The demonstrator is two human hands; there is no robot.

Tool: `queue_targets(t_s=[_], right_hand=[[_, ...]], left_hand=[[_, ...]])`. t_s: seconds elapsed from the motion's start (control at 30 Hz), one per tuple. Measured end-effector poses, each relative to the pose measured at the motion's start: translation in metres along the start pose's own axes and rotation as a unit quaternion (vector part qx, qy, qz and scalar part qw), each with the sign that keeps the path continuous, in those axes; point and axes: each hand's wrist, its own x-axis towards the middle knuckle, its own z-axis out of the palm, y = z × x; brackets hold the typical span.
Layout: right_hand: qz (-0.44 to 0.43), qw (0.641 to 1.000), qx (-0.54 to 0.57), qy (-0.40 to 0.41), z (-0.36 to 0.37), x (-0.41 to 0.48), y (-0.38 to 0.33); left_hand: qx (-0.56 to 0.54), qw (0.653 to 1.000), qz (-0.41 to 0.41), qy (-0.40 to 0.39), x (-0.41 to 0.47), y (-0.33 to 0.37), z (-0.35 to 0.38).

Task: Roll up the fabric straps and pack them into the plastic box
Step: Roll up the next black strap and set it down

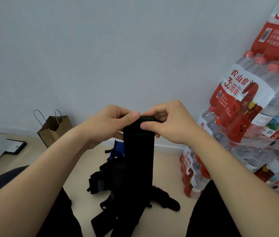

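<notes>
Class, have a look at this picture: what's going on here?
A person holds up the top end of a wide black strap, with the left hand and right hand both pinching it, apparently starting a roll. The rest hangs down to a pile of dark straps on the floor. A paper bag stands at the left, and packs of bottled water at the right.

A pale grey wall (pixel 101 48) is standing at the back, with soft light falling on it. A tan floor (pixel 166 168) is lying below it. A brown paper bag (pixel 55 129) is standing by the wall on the left, near a flat black frame (pixel 16 146). Packs of water bottles (pixel 254 108) are piling high on the right.
</notes>
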Motion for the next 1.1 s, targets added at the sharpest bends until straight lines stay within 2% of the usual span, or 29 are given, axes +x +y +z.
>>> queue_targets(t_s=[0.13, 0.2, 0.33, 0.4, 0.5, 0.53, 0.63, 0.77, 0.87, 1.03, 1.1], right_hand=[[-0.023, 0.999, 0.023, 0.006, -0.002, 0.001, 0.000], [0.000, 0.998, 0.063, -0.001, -0.006, 0.003, 0.000], [0.054, 0.997, 0.023, -0.043, -0.006, 0.002, -0.001], [0.027, 0.999, 0.015, -0.009, -0.005, 0.001, -0.002], [0.000, 0.999, 0.039, 0.033, -0.006, 0.001, -0.001], [-0.003, 0.999, 0.039, 0.033, -0.005, 0.001, -0.001], [0.002, 0.998, 0.061, 0.007, -0.004, 0.001, -0.003], [0.067, 0.989, 0.128, -0.022, -0.001, 0.003, -0.006], [0.090, 0.987, 0.131, -0.018, 0.011, 0.004, -0.002], [0.060, 0.993, 0.099, -0.013, 0.017, 0.001, -0.004], [0.038, 0.995, 0.093, -0.004, 0.016, 0.001, -0.006]], left_hand=[[-0.017, 0.997, 0.043, 0.058, -0.001, 0.003, 0.004], [-0.032, 0.995, 0.058, 0.075, -0.003, 0.002, 0.006], [-0.051, 0.987, 0.073, 0.135, -0.003, 0.001, 0.009], [-0.060, 0.989, 0.069, 0.118, -0.002, 0.001, 0.007], [-0.064, 0.996, 0.049, 0.028, -0.004, 0.004, 0.005], [-0.050, 0.997, 0.047, 0.021, -0.004, 0.005, 0.006], [0.011, 0.994, 0.081, 0.068, -0.004, 0.004, 0.007], [0.089, 0.978, 0.132, 0.135, -0.003, 0.005, 0.014], [0.148, 0.968, 0.139, 0.147, -0.005, 0.004, 0.026], [0.069, 0.983, 0.139, 0.094, -0.011, 0.009, 0.032], [0.069, 0.983, 0.130, 0.112, -0.011, 0.012, 0.031]])
